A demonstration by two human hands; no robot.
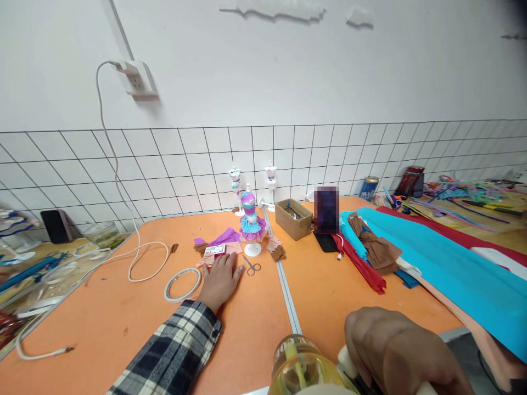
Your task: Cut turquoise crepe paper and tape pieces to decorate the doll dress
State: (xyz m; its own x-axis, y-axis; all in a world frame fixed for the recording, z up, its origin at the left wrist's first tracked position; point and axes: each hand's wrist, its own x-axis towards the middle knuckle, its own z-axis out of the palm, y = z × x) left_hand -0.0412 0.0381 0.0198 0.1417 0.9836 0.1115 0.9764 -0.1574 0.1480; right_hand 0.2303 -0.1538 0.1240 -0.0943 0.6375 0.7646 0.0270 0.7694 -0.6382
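Note:
My left hand [222, 277] lies flat on the orange table, fingers stretched out, fingertips touching peach fabric scraps and a small labelled packet [216, 250]. Just right of it lie small scissors [252, 267]; to its left is a roll of white tape [182, 285]. My right hand [405, 351] is closed at the bottom right, fingers wrapped round a pale handle beside a see-through yellow drinking cup [302, 365] with a straw. Part of the cup is cut off by the frame edge. Beyond my left hand stands a mini dress form [249, 222] in a purple and blue ruffled dress.
Two white dress forms [235, 186] stand by the tiled wall. Right of them are a cardboard box [293, 219], a propped phone with a blurred screen [326, 211], brown fabric [374, 244] and long blue fabric [448, 263]. A white cable [117, 181] trails down on the left.

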